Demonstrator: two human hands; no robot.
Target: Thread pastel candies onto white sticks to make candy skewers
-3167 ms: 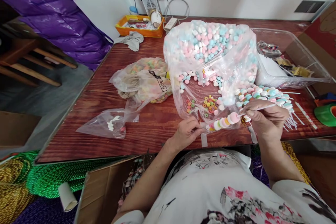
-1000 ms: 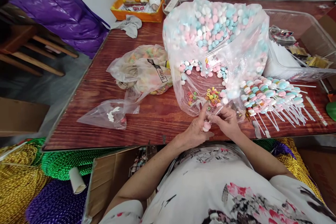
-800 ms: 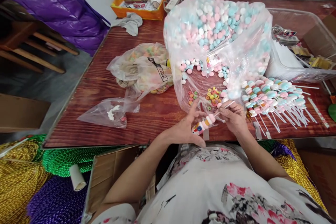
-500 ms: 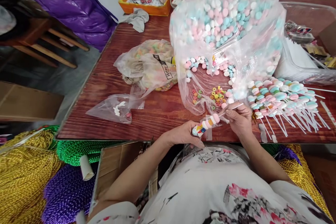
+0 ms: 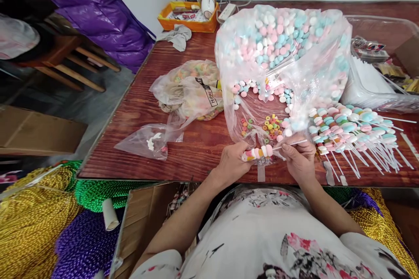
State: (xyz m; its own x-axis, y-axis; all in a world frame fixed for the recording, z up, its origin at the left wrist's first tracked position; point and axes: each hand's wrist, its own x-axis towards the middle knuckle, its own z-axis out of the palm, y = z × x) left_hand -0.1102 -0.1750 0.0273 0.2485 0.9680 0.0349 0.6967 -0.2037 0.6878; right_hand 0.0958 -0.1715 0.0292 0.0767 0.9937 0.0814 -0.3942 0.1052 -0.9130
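Note:
Between my hands is a candy skewer (image 5: 262, 152), pink, white and orange pieces threaded on a thin white stick. My left hand (image 5: 233, 162) is closed around its left end, hiding the tip piece. My right hand (image 5: 298, 153) pinches the bare stick to the right. Just beyond lie small coloured rings (image 5: 272, 127) and loose pink, white and blue candies (image 5: 284, 92), on the mouth of a large clear bag (image 5: 225, 113) full of them. Right of my right hand, a pile of finished-looking skewers (image 5: 355, 128) lies with white sticks toward me.
A knotted bag of rings (image 5: 188, 91) and a small clear bag (image 5: 140, 139) lie on the left. A clear plastic tub (image 5: 386, 102) stands at right. An orange tray (image 5: 196, 26) sits at the back. Beaded strands (image 5: 36, 218) hang below the table edge.
My left hand has closed over the skewer's left end, covering the coloured tip piece that showed before. The skewer lies more level. The whole view has shifted slightly.

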